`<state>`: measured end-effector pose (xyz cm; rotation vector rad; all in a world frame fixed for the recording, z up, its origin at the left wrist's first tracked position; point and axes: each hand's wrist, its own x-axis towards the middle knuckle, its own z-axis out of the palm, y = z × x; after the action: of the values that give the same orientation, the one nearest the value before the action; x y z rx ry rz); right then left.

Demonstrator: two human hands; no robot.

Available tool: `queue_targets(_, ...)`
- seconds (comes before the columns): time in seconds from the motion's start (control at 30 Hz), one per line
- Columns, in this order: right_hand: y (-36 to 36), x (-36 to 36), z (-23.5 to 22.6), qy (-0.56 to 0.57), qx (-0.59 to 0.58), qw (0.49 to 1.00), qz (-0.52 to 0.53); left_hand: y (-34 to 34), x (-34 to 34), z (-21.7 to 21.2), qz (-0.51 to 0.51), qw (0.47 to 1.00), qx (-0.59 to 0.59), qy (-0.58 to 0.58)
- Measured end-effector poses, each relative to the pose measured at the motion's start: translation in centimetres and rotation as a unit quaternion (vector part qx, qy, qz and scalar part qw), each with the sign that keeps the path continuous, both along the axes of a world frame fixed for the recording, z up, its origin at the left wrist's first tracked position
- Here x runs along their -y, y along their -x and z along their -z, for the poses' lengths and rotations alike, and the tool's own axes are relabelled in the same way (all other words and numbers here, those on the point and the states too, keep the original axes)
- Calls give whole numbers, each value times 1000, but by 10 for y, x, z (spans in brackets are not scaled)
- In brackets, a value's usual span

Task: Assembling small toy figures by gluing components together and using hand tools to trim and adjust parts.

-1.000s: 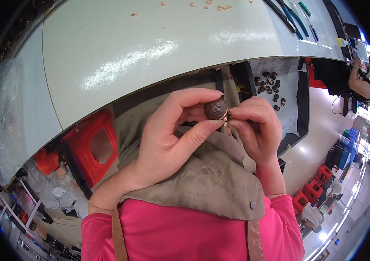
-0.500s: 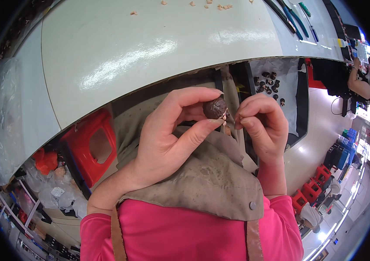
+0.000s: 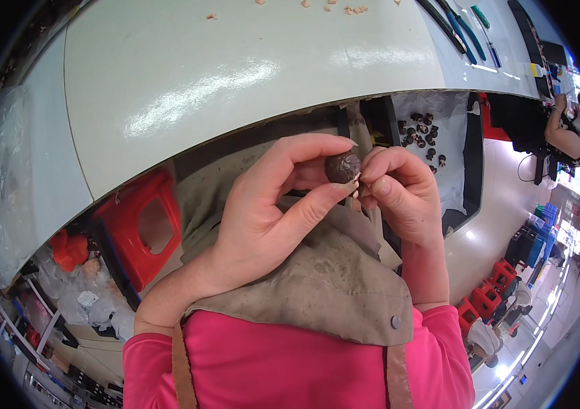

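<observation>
My left hand (image 3: 266,204) holds a round dark brown piece (image 3: 342,168), its surface faintly ridged, between the thumb below and the fingers above. Small pale pink bits (image 3: 356,187) stick out at the lower right side of the piece. Right against that side, my right hand (image 3: 402,194) has thumb and forefinger pinched together. Whatever lies in this pinch is hidden or too small to name. Both hands are raised over my lap, in front of the brown apron (image 3: 317,273).
Beyond my hands curves a pale table (image 3: 249,75) with peach-coloured scraps (image 3: 351,10) and pliers (image 3: 464,34). A lined drawer tray (image 3: 450,177) at right holds several similar dark pieces (image 3: 421,129). A red stool (image 3: 126,225) stands at left. Another person (image 3: 566,133) sits far right.
My right hand has moved left until its pinched fingertips meet the dark piece. The piece in my left hand has shifted slightly to the right.
</observation>
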<state>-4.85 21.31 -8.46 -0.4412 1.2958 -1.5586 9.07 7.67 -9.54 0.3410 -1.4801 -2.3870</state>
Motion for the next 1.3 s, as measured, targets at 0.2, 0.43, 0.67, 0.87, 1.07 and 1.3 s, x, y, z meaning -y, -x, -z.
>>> queue_targets(0.2,0,0,0,12,-4,1000,-13,0,0,1,5,1000,2,3)
queue_targets(0.43,1,2,-3,-12,26,999,-18,-2,1,0,5,1000,2,14)
queue_targets(0.67,0,6,-7,-54,-53,997,-29,-2,2,2,18,998,46,-31)
queue_targets(0.87,1,-3,-9,-4,-186,983,-3,5,0,2,50,975,60,-209)
queue_targets(1.07,4,-4,-15,-4,-411,911,-32,5,-1,0,53,970,80,-222)
queue_targets(1.3,-6,2,-20,-56,-456,888,-2,10,-8,7,28,988,62,-136)
